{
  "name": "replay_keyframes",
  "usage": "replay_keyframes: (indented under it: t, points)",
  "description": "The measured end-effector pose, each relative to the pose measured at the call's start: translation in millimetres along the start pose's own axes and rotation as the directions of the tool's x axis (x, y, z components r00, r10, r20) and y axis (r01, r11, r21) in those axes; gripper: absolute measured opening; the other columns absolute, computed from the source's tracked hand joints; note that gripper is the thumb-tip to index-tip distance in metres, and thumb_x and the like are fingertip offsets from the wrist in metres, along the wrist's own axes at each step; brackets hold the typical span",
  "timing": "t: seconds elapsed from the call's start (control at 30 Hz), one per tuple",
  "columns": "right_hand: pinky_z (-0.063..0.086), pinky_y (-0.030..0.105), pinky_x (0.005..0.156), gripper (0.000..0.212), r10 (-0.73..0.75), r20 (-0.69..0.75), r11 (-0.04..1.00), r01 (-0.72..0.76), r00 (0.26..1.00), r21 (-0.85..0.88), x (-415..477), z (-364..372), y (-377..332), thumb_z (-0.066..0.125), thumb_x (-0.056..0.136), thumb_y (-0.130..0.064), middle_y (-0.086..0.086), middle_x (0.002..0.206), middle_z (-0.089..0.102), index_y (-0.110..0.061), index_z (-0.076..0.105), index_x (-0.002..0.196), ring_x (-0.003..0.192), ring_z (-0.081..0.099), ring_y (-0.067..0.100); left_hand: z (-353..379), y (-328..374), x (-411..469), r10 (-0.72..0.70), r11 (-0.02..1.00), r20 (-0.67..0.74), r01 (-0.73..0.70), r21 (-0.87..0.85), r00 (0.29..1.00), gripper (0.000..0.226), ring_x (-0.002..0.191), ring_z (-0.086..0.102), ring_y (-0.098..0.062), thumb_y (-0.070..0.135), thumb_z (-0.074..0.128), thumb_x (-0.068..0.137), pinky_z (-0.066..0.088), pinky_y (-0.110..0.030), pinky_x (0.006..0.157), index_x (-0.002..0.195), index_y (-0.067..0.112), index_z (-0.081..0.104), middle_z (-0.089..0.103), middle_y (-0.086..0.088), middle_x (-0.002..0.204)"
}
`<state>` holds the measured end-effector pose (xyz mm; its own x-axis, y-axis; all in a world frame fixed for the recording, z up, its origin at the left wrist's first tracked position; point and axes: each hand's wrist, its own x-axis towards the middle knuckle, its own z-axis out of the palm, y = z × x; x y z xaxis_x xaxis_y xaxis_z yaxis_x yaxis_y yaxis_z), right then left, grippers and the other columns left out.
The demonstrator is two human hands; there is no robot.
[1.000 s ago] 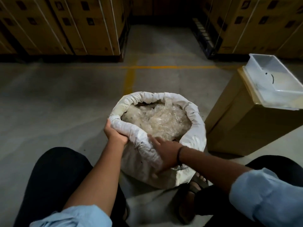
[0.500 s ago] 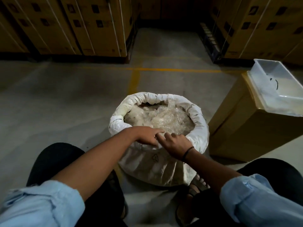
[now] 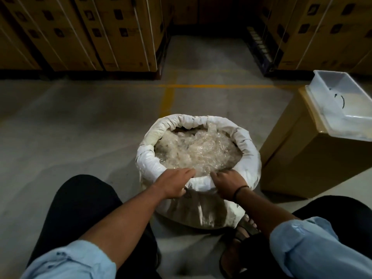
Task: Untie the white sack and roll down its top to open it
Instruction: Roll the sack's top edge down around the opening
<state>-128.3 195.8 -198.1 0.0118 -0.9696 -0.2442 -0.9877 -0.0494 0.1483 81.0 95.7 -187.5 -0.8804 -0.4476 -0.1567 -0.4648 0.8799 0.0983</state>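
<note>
The white sack (image 3: pixel 198 170) is sitting on the floor between the knees, mouth open. Left hand (image 3: pixel 175 183) and right hand (image 3: pixel 228 183) are both pinching the near rolled rim. I'd be rolling evenly outward so the clear plastic scraps (image 3: pixel 197 151) aren't spilling.

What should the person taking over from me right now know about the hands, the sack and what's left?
Left hand: on the near rim of the white sack, fingers curled over the rolled edge.
Right hand: on the same near rim, just to the right, gripping the roll.
Sack: upright on the floor between the knees, mouth open, no tie visible; crumpled clear plastic fills it to the top.
Beside it on the right: a cardboard box with a clear tub on top.
Done: untied, top rolled down all around.
Left: probably only evening out the near part of the roll, then let go.
</note>
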Motion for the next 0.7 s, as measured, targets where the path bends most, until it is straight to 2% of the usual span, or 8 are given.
replay_keyframes:
  t: [0.13, 0.23, 0.33, 0.4, 0.43, 0.5, 0.57, 0.7]
  points:
    - [0.048, 0.037, 0.056, 0.014, -0.166, -0.382, 0.985, 0.131, 0.909, -0.117, 2.7, -6.2, -2.4, 0.055, 0.071, -0.006, 0.005, 0.064, 0.060, -0.012, 0.060, 0.084, 0.054, 0.061, 0.028, -11.6, 2.6, 4.6, -0.067, 0.996, 0.005, 0.066, 0.059, 0.998, 0.063, 0.099, 0.060, -0.024, 0.045, 0.071, 0.067, 0.046, -0.036, 0.082, 0.121, 0.021, 0.047, 0.057, -0.001, 0.112]
    - [0.045, 0.032, 0.041, 0.016, -0.203, -0.470, 0.979, 0.195, 0.859, -0.065, -1.0, -16.6, -8.4, 0.062, 0.073, -0.006, 0.007, 0.066, 0.058, -0.010, 0.058, 0.088, 0.050, 0.058, 0.028, -21.9, 10.7, 8.2, -0.053, 0.997, 0.061, 0.056, -0.044, 0.997, 0.068, 0.094, 0.063, -0.024, 0.052, 0.074, 0.069, 0.042, -0.032, 0.078, 0.121, 0.022, 0.044, 0.066, -0.001, 0.103]
    - [0.052, 0.040, 0.069, 0.042, -0.162, -0.268, 0.987, 0.156, 0.950, -0.046, -5.2, -15.8, -14.4, 0.064, 0.082, -0.019, 0.010, 0.099, 0.065, -0.011, 0.054, 0.122, 0.083, 0.066, 0.032, -15.3, 24.5, 11.8, -0.117, 0.990, 0.103, 0.124, -0.072, 0.988, 0.050, 0.102, 0.067, -0.030, 0.025, 0.070, 0.084, 0.046, -0.034, 0.077, 0.129, 0.019, 0.047, 0.067, -0.008, 0.112]
    - [0.041, 0.047, 0.100, 0.069, -0.061, 0.076, 0.996, 0.056, 0.995, 0.064, -3.7, -23.8, -15.8, 0.063, 0.082, -0.041, 0.011, 0.131, 0.054, -0.013, 0.038, 0.140, 0.119, 0.052, 0.033, -4.0, 36.9, 13.7, -0.111, 0.993, 0.042, 0.109, 0.055, 0.993, 0.037, 0.104, 0.066, -0.036, 0.014, 0.058, 0.093, 0.051, -0.041, 0.081, 0.129, 0.013, 0.050, 0.067, -0.014, 0.112]
    - [0.035, 0.048, 0.105, 0.078, -0.037, 0.236, 0.991, 0.005, 0.971, 0.134, -0.2, -30.0, -14.7, 0.064, 0.078, -0.053, 0.010, 0.136, 0.050, -0.016, 0.037, 0.141, 0.127, 0.046, 0.032, 3.4, 43.2, 14.1, -0.083, 0.992, 0.005, 0.082, 0.098, 0.997, 0.034, 0.103, 0.066, -0.038, 0.012, 0.053, 0.096, 0.051, -0.044, 0.081, 0.130, 0.010, 0.050, 0.068, -0.016, 0.110]
    - [0.043, 0.041, 0.100, 0.073, -0.086, 0.366, 0.958, -0.024, 0.927, 0.286, 7.4, -37.6, -12.7, 0.075, 0.066, -0.062, 0.004, 0.125, 0.060, -0.026, 0.055, 0.125, 0.121, 0.055, 0.027, 13.3, 54.3, 14.8, -0.027, 0.992, -0.046, 0.032, 0.122, 0.999, 0.035, 0.100, 0.065, -0.039, 0.010, 0.049, 0.098, 0.049, -0.044, 0.081, 0.132, 0.005, 0.050, 0.068, -0.018, 0.109]
    - [0.052, 0.035, 0.088, 0.062, -0.081, 0.298, 0.921, -0.043, 0.951, 0.387, 10.8, -36.6, -13.3, 0.083, 0.054, -0.060, -0.003, 0.104, 0.067, -0.032, 0.061, 0.105, 0.103, 0.064, 0.023, 14.0, 63.9, 16.3, -0.060, 0.992, -0.009, 0.060, 0.111, 0.998, 0.042, 0.104, 0.063, -0.037, 0.014, 0.050, 0.098, 0.046, -0.044, 0.087, 0.138, 0.003, 0.044, 0.066, -0.018, 0.114]
    - [0.053, 0.036, 0.084, 0.073, -0.003, 0.291, 0.838, -0.157, 0.957, 0.523, 8.3, -28.9, -25.7, 0.080, 0.066, -0.046, 0.007, 0.115, 0.065, -0.019, 0.044, 0.124, 0.104, 0.064, 0.027, 5.4, 59.9, 22.9, -0.178, 0.981, 0.206, 0.190, -0.039, 0.962, 0.081, 0.118, 0.060, -0.036, 0.022, 0.070, 0.087, 0.036, -0.048, 0.103, 0.148, 0.000, 0.022, 0.063, -0.018, 0.124]
